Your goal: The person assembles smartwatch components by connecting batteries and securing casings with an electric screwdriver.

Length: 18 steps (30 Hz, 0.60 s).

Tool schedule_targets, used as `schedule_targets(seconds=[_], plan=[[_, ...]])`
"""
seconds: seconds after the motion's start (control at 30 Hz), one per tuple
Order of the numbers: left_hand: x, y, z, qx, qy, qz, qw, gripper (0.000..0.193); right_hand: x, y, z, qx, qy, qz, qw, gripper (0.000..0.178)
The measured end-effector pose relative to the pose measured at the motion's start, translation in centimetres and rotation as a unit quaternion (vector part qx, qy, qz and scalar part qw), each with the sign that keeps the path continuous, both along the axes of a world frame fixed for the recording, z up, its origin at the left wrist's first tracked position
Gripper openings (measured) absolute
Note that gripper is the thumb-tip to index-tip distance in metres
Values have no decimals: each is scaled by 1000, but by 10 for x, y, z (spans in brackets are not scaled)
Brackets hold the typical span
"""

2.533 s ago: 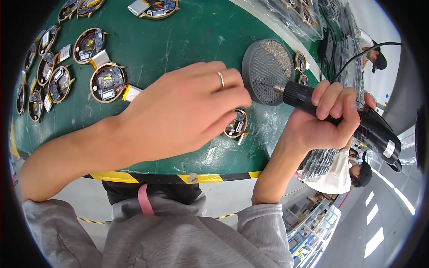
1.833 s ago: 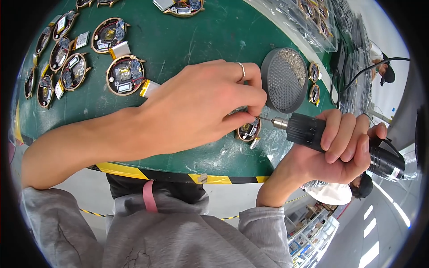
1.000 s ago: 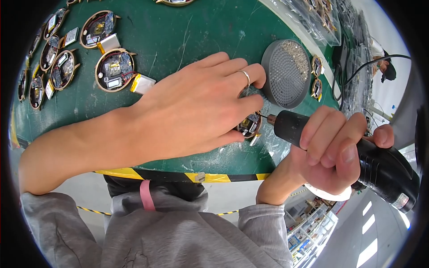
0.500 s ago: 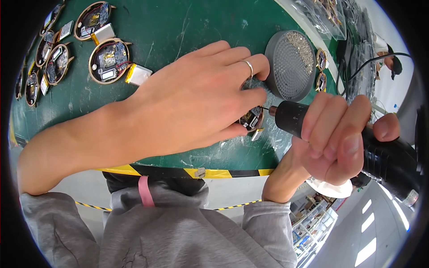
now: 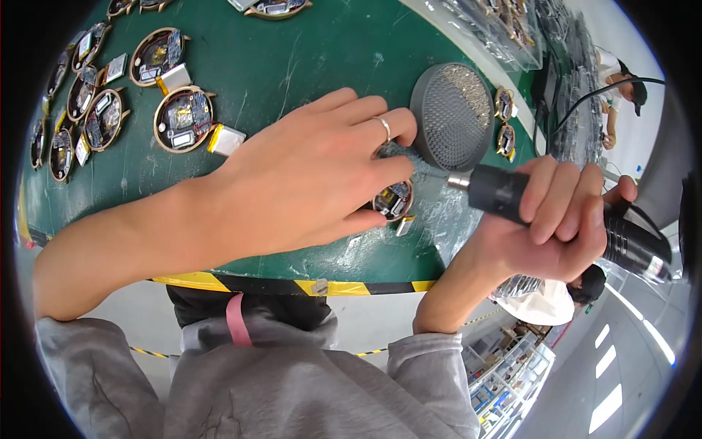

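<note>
My left hand [image 5: 314, 172], with a ring on one finger, reaches across the table. Its thumb and curled fingers hold the edge of a small round watch case [image 5: 393, 200], whose open back shows a circuit board; the fingers hide part of it. A small silver battery [image 5: 405, 225] lies beside the case. In my right hand [image 5: 559, 219] is a black electric screwdriver [image 5: 501, 194], fingers wrapped around its body. Its metal nose points left, apart from the case; the thin bit is blurred. Just beyond stands a round grey tray [image 5: 447, 124] with many tiny screws.
Several open watch cases [image 5: 183, 121] with batteries sit on the green table [image 5: 292, 44] at the left and far side. Two more cases [image 5: 505, 139] lie right of the tray. Clear plastic trays [image 5: 504, 29] stand at the far right. Striped tape [image 5: 241, 284] marks the near edge.
My right hand has drawn the screwdriver back to the right, away from the watch case. My left hand keeps its hold. The whole view has shifted slightly.
</note>
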<state>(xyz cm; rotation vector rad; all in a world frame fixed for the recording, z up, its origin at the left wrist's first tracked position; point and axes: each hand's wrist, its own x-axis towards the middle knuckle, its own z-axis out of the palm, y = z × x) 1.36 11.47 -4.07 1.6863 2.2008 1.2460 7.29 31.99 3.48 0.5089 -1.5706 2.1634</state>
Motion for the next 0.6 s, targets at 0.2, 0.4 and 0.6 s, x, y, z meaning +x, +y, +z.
schedule_targets(seconds=[0.2, 0.4, 0.6], plan=[[1, 0, 3, -20, 25, -4, 999, 44, -11, -8, -11, 33, 33, -260, 964, 32], [0, -1, 7, -36, 31, -6, 999, 34, -14, -11, -15, 47, 7, -327, 944, 36], [0, -1, 3, -10, 12, 7, 1000, 30, -13, -6, -13, 43, 16, -318, 947, 34]])
